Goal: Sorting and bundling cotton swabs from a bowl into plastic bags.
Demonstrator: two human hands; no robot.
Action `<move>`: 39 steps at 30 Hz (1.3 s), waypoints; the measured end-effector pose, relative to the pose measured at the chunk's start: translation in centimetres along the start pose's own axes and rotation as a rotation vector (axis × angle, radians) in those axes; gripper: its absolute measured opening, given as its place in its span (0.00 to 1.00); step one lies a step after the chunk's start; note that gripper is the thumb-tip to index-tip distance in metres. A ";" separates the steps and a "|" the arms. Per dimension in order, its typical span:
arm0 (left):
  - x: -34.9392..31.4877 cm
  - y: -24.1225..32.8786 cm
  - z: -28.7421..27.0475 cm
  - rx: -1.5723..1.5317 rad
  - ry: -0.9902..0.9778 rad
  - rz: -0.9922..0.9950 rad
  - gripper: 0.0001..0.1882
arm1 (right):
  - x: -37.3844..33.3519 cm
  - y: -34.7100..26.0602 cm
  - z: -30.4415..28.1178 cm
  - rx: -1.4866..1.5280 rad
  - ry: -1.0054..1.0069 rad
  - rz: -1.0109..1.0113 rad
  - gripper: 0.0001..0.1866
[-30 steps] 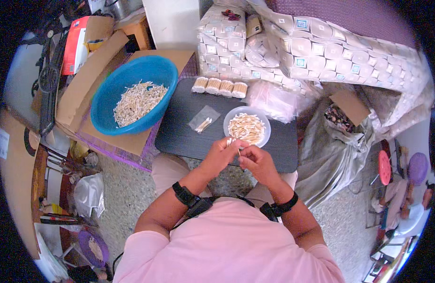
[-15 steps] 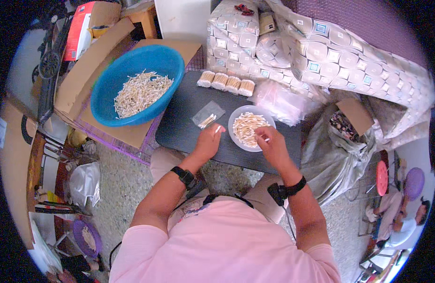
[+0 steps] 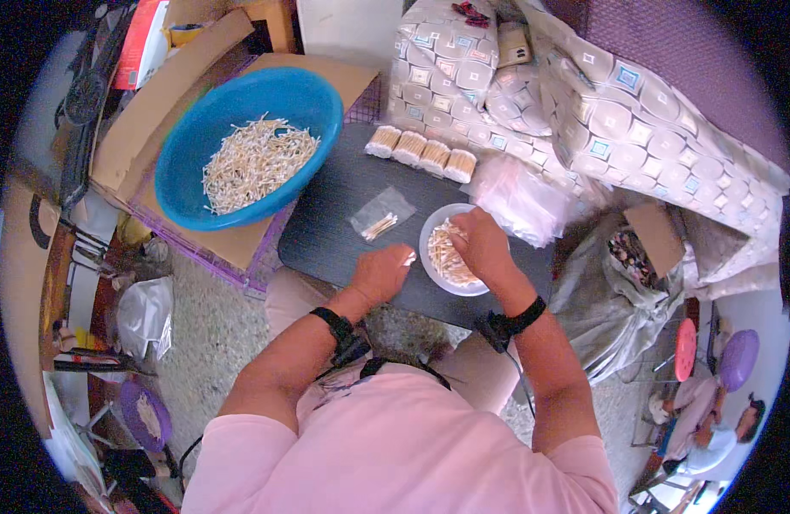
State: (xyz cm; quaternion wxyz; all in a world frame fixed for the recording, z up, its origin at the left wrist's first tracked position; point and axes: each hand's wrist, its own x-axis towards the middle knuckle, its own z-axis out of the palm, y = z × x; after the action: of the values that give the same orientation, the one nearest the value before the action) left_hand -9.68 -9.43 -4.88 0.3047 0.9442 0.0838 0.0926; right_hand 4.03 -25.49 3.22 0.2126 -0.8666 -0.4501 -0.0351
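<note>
**Right hand returns to the swab bowl**

In the head view, a seated person works at a dark table. Both hands were together at the bowl's near edge 1 second ago; they are now apart, and the right one has moved over the bowl's far right side, a shift that suggests picking more swabs. Its fingers point down into the loose cotton swabs, but the back of the hand hides the tips, so whether they pinch anything cannot be told. The left hand, just left of the bowl, is curled closed around swabs, white tips showing at its finger end.

Beyond the left hand lies a clear bag with a few swabs on it or in it; which, cannot be told. Behind stand 4 swab bundles in a row, and a pile of clear plastic bags crowds the bowl's far right side, close to the right hand. A blue basin of swabs sits left of the table on cardboard. Nothing visible blocks the space between the hands except the bowl's rim.
</note>
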 end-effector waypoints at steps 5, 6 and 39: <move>-0.2 -0.1 -0.4 0.040 -0.017 0.016 0.13 | 1.9 -0.4 0.7 -0.130 -0.200 -0.007 0.09; -0.1 0.0 -0.5 0.039 -0.043 0.015 0.13 | 1.9 -0.1 1.0 -0.128 -0.198 -0.019 0.09; -0.2 8.0 -4.9 -0.998 -0.012 -0.222 0.17 | -11.1 -4.7 -4.4 1.349 -0.038 0.542 0.13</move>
State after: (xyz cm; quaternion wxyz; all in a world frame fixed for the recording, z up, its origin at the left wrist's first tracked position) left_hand -10.14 -13.15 3.71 0.7269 0.6697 0.1274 0.0829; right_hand -5.71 -33.43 5.99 0.6939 -0.6286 -0.1472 0.3191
